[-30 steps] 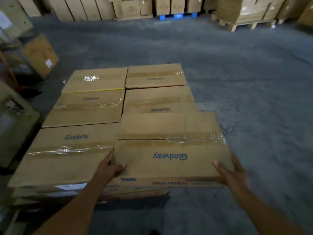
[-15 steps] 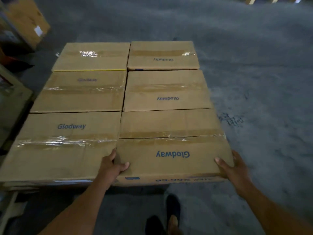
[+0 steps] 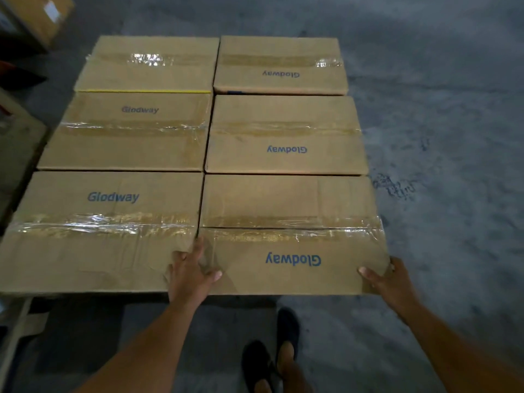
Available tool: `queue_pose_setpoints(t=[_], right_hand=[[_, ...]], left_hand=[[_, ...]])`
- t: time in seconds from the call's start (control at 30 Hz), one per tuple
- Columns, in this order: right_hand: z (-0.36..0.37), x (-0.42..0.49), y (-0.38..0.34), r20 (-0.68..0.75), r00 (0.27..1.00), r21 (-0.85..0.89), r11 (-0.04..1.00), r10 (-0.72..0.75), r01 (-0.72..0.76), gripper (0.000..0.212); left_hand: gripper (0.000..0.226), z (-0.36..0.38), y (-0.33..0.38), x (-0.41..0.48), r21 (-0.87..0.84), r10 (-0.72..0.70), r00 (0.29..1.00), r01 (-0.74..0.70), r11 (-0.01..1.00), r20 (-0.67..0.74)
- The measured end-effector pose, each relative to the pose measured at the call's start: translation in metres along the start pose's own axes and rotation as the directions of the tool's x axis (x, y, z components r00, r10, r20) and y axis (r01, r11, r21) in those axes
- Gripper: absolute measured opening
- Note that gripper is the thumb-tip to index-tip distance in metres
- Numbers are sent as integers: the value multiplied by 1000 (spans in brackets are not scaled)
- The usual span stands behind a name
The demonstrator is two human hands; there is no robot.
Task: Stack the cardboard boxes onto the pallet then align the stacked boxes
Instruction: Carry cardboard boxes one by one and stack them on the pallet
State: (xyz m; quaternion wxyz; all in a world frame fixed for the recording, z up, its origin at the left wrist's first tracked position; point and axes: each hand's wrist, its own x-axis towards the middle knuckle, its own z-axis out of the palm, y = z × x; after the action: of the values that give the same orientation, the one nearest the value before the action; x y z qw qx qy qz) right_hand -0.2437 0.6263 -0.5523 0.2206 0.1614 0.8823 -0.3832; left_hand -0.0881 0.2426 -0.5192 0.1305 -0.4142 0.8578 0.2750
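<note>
1. Cardboard near-right box (image 3: pixel 292 211) lies flat in a two-by-three layer of boxes (image 3: pixel 283 131), touching its left neighbour (image 3: pixel 99 251).
2. The left hand (image 3: pixel 190 273) grips this box's near-left corner, thumb on top.
3. The right hand (image 3: pixel 388 279) clasps its near-right corner, thumb on top.

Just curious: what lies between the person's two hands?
The near-right cardboard box, gripped at its corners by left hand and right hand; head view shows it.
</note>
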Motion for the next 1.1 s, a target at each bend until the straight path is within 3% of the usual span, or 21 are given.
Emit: queue_pose_setpoints(t=[0.2, 0.37, 0.47, 0.63, 0.83, 1.0, 1.1], right_hand=[[3, -5, -5, -5, 1000, -65, 998, -16, 16, 83], [1, -11, -12, -19, 1000, -166, 986, -11, 8, 86], [0, -13, -16, -31, 999, -147, 989, -8, 3, 85], [-10, -35, -34, -7, 998, -206, 977, -61, 58, 77], [-43, -54, -103, 20, 941, -330, 887, -336, 324, 71], [-62, -41, -182, 55, 849, -426, 757, -526, 496, 71], [-62, -25, -222, 125, 751, -467, 630, -648, 621, 73]], left_hand=[[89, -9, 9, -3, 45, 7, 1000, -8, 999, 22], [80, -13, 23, -13, 160, 121, 992, -123, 980, 20], [84, -17, 29, -18, 159, 126, 992, -125, 979, 1], [70, -23, 50, -32, 137, 245, 969, -238, 962, -37], [66, -56, 112, -40, 254, 422, 903, -392, 884, -77], [64, -92, 179, -37, 311, 524, 825, -452, 836, -212], [62, -107, 207, -34, 317, 519, 794, -427, 847, -318]])
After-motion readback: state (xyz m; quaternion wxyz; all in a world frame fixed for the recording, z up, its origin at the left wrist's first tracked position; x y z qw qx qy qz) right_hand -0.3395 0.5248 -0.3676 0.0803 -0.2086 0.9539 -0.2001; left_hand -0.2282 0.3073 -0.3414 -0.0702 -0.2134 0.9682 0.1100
